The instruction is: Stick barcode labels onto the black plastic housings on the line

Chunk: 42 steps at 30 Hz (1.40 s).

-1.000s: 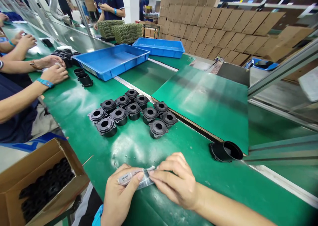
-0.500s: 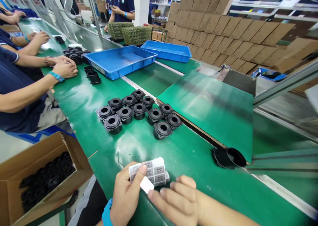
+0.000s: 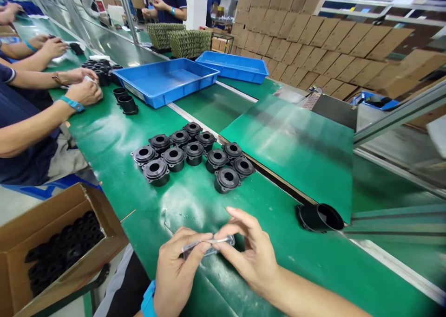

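Note:
My left hand [image 3: 177, 266] pinches a flattened roll of labels [image 3: 209, 248], now tilted so that its printed face hardly shows. Thumb and forefinger of my right hand [image 3: 252, 256] are closed on the thin white edge of a label [image 3: 220, 240] at the roll; whether it is fully off the backing is hidden. Beyond my hands, several round black plastic housings [image 3: 156, 170] stand with their flanged, holed ends up. A smaller cluster of the same housings [image 3: 227, 178] is just to their right.
One black housing [image 3: 318, 217] lies on its side at right. A cardboard box [image 3: 104, 215] of black parts is at lower left. Blue trays [image 3: 167, 82] stand at the back. Co-workers' hands [image 3: 83, 87] work along the left edge of the green table [image 3: 296, 266].
The label roll has tilted from face-up to nearly edge-on. My right hand has moved up and in, its thumb and forefinger now meeting the left hand's fingertips at the label.

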Each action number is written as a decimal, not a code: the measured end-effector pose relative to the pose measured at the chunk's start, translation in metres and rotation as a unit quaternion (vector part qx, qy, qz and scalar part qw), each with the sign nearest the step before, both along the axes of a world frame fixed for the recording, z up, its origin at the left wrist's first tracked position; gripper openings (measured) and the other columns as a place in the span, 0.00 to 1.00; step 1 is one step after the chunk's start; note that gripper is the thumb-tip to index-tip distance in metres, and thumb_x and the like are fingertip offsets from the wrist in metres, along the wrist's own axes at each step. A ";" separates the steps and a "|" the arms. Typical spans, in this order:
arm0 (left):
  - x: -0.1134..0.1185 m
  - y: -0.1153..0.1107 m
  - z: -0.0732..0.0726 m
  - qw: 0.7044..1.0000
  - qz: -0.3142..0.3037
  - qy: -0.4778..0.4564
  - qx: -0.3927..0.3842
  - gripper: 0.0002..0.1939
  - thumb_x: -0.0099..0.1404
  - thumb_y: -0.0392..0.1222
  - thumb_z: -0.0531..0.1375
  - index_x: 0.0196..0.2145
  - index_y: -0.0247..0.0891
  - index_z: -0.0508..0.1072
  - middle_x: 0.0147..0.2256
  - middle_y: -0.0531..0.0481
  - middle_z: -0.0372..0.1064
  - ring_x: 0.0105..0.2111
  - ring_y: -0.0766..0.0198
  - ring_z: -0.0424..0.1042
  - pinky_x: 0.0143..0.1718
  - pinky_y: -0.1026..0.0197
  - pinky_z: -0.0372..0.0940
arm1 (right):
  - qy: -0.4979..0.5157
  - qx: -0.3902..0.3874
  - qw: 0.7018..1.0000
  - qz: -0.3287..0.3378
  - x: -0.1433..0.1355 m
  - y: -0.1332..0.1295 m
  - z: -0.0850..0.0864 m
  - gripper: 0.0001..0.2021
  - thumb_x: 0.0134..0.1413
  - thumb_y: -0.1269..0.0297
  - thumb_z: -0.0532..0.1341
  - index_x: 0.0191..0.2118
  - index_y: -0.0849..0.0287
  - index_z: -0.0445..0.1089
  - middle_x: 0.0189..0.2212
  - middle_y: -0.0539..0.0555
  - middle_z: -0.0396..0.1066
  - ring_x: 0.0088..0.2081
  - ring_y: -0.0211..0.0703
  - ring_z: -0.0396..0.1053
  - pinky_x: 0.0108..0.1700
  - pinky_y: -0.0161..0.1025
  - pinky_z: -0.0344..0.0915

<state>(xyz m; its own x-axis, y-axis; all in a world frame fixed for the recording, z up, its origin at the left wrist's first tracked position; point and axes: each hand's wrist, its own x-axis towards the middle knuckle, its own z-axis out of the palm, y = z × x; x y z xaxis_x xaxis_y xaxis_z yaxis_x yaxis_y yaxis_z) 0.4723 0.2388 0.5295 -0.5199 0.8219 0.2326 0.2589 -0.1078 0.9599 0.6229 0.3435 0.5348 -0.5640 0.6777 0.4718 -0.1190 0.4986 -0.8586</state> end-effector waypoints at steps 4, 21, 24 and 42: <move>0.000 0.000 0.002 1.000 -0.001 -0.008 -0.008 0.05 0.67 0.39 0.70 0.36 0.48 0.87 0.29 0.56 0.80 0.28 0.68 0.77 0.31 0.71 0.71 | -0.015 -0.018 1.000 0.013 0.004 0.002 0.002 0.28 0.74 0.60 0.67 0.72 0.43 0.60 0.35 0.47 0.84 0.35 0.41 0.83 0.47 0.38 0.77; 0.001 -0.002 -0.003 1.000 -0.021 -0.012 -0.013 0.06 0.68 0.38 0.70 0.37 0.50 0.87 0.29 0.56 0.80 0.29 0.67 0.76 0.31 0.69 0.70 | -0.040 -0.073 0.996 0.032 0.009 0.003 0.005 0.24 0.74 0.56 0.66 0.70 0.38 0.63 0.34 0.45 0.82 0.36 0.41 0.80 0.45 0.37 0.74; 0.001 -0.003 -0.003 1.000 -0.021 -0.014 -0.016 0.06 0.68 0.39 0.70 0.38 0.50 0.87 0.28 0.56 0.79 0.28 0.67 0.75 0.31 0.69 0.70 | -0.053 -0.056 0.996 0.040 0.009 0.003 0.005 0.23 0.76 0.56 0.64 0.71 0.38 0.61 0.33 0.45 0.82 0.36 0.41 0.80 0.44 0.38 0.74; 0.001 -0.004 -0.005 1.000 -0.025 -0.004 -0.018 0.06 0.68 0.39 0.70 0.39 0.48 0.88 0.27 0.53 0.76 0.27 0.65 0.74 0.30 0.67 0.69 | -0.045 -0.074 0.995 0.040 0.009 0.002 0.006 0.20 0.76 0.58 0.65 0.67 0.43 0.66 0.34 0.46 0.81 0.35 0.42 0.80 0.43 0.37 0.76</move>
<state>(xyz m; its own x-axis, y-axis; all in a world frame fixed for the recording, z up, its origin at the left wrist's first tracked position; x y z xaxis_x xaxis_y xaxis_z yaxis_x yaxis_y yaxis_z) 0.4738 0.2348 0.5245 -0.4804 0.8544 0.1982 0.2473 -0.0848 0.9652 0.6321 0.3458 0.5407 -0.6540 0.6879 0.3148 -0.0717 0.3579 -0.9310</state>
